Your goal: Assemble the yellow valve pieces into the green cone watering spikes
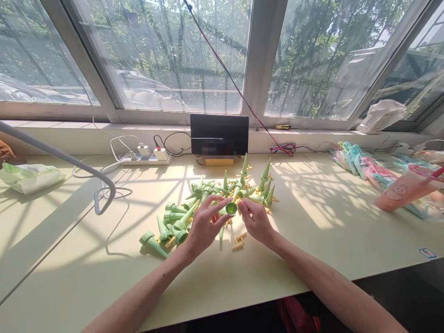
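Left hand (pixel 204 226) and right hand (pixel 256 222) each pinch one cone (pixel 231 208) at its rim, just above the table (pixel 312 259); a few upright cones (pixel 267 185) stand behind, but the pile (pixel 180 217) and yellow plugs (pixel 239 243) lie loose, so much seems left.

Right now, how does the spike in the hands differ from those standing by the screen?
The held spike shows its open end; the standing spikes point tips up. The left hand and right hand grip the held spike; no hand touches the standing spikes. Both are green.

Single head-worn view, looking forward and down over table (pixel 322 245) toward windows (pixel 166 55), close above near edge
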The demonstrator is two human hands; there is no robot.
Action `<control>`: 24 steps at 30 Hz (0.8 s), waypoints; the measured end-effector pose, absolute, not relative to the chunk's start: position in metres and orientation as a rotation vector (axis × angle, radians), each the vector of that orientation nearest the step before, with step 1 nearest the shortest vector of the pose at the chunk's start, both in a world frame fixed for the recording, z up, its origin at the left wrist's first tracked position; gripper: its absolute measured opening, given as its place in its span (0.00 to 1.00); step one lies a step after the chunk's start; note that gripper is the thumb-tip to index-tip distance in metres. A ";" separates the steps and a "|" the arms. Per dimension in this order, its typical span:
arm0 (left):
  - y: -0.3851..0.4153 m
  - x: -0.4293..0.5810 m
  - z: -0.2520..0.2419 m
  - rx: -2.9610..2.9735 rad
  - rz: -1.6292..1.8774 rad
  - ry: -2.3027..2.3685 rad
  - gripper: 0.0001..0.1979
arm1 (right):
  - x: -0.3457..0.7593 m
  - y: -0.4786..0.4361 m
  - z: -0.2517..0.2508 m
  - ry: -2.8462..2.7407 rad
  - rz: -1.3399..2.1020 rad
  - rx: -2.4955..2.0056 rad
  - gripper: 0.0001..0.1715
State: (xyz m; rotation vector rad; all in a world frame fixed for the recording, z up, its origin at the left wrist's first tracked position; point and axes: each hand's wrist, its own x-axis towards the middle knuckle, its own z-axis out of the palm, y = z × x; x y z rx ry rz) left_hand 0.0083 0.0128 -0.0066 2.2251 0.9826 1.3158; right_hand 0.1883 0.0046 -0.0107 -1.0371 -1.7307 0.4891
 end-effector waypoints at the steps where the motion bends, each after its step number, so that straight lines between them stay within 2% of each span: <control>1: 0.012 0.009 -0.006 2.205 1.291 1.002 0.18 | 0.188 0.005 -0.011 -1.713 0.491 -1.047 0.21; 4: 0.010 0.011 -0.002 2.089 1.222 1.067 0.20 | 0.190 0.006 -0.014 -1.616 0.503 -1.086 0.22; 7: 0.008 0.013 0.003 1.887 1.219 1.140 0.13 | 0.192 0.008 -0.015 -1.535 0.511 -1.113 0.23; 8: 0.008 0.013 0.005 1.812 1.209 1.157 0.15 | 0.192 0.008 -0.015 -1.528 0.508 -1.113 0.23; 12: 0.008 0.013 0.011 1.554 1.078 1.117 0.31 | 0.192 0.006 -0.013 -1.600 0.473 -1.070 0.20; 17: 0.008 0.013 0.014 1.428 0.828 0.991 0.39 | 0.189 0.002 -0.010 -1.735 0.411 -0.969 0.18; 24: 0.008 0.014 0.015 1.434 0.758 0.898 0.35 | 0.189 0.003 -0.013 -1.803 0.397 -0.948 0.17</control>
